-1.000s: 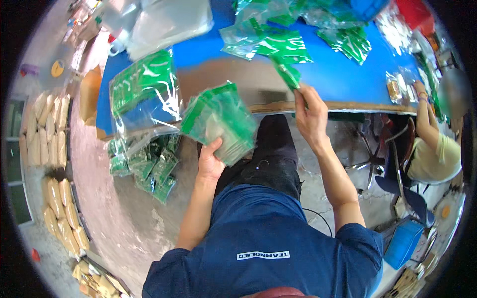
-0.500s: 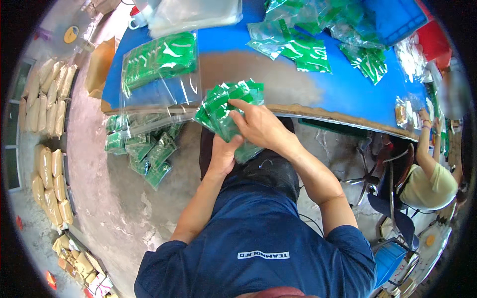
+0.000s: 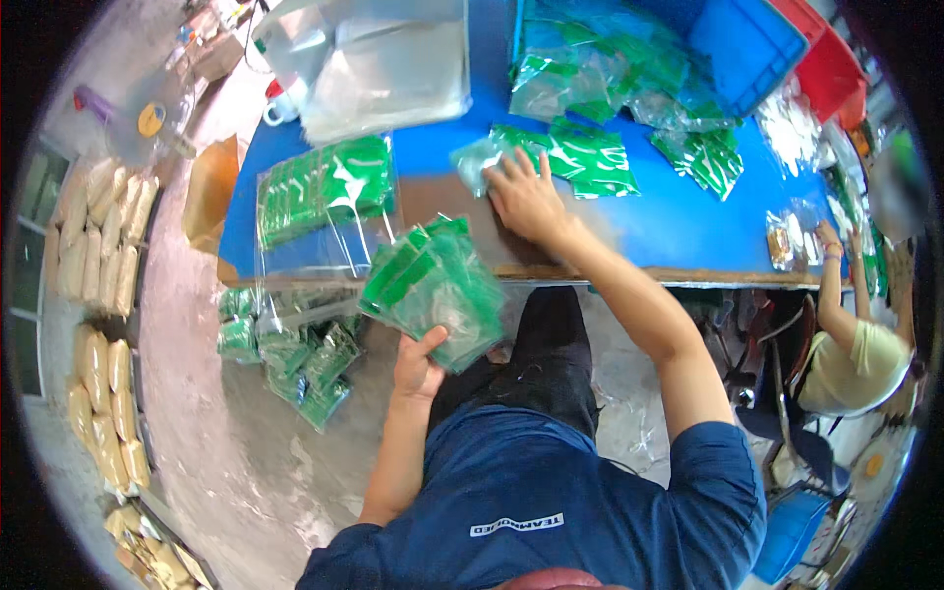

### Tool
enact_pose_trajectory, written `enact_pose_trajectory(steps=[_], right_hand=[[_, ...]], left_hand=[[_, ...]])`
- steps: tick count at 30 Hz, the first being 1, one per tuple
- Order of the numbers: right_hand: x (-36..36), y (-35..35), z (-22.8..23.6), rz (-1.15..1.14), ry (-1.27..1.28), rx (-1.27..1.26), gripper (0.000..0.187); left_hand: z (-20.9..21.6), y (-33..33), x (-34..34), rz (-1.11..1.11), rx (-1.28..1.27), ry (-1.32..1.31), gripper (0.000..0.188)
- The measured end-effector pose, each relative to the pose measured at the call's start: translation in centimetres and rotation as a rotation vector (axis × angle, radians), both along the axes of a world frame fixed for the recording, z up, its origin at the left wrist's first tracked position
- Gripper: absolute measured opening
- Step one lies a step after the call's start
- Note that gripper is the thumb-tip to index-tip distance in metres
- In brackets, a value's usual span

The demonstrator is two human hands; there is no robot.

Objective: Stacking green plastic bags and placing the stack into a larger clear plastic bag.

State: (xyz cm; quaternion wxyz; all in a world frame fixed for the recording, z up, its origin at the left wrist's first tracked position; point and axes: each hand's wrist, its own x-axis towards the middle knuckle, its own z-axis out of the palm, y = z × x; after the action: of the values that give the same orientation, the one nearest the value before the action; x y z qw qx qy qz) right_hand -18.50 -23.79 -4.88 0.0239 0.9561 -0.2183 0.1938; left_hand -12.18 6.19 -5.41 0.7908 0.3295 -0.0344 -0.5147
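My left hand (image 3: 419, 366) grips a fanned stack of green-and-clear plastic packets (image 3: 438, 295) by its near edge, its thumb lying on top. The stack is held in front of the table edge, above my lap. My right hand (image 3: 527, 200) reaches over the blue table, fingers spread, its fingertips touching a loose clear-and-green packet (image 3: 479, 165). Beside that packet lie more loose green packets (image 3: 593, 162). Left of the stack, a large clear bag (image 3: 324, 197) filled with rows of green packets lies on the table, its near end hanging past the edge.
Flat clear bags (image 3: 398, 79) are piled at the back, beside a white mug (image 3: 283, 102). A blue crate (image 3: 752, 49) and green packets stand back right. Filled green bags (image 3: 313, 369) lie low on the left. Another person (image 3: 854, 364) sits far right.
My right hand has left the fanned stack and moved forward and right onto the loose packets. My left hand still holds the stack. The view has shifted, showing more of the table's back.
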Motion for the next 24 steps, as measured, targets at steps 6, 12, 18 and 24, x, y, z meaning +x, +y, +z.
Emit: enact_pose_trajectory(steps=[6,12,18,24], right_hand=[[-5.0,5.6,3.1,0.581,-0.001,0.621,0.042],[-3.5,4.2,2.2,0.360,-0.221,0.177,0.038],[-5.2,3.9,6.0,0.288,0.026,0.529,0.039],[-10.1,-6.1,1.2,-0.373,0.102,0.216,0.109]], left_hand=[[0.0,-1.3,1.7,0.008,0.075,-0.132,0.066],[-1.2,-1.5,0.5,0.146,0.044,0.092,0.064],[-2.0,-0.7,-0.1,0.095,0.030,0.053,0.066],[-4.4,0.1,0.6,-0.028,0.007,0.147,0.069]])
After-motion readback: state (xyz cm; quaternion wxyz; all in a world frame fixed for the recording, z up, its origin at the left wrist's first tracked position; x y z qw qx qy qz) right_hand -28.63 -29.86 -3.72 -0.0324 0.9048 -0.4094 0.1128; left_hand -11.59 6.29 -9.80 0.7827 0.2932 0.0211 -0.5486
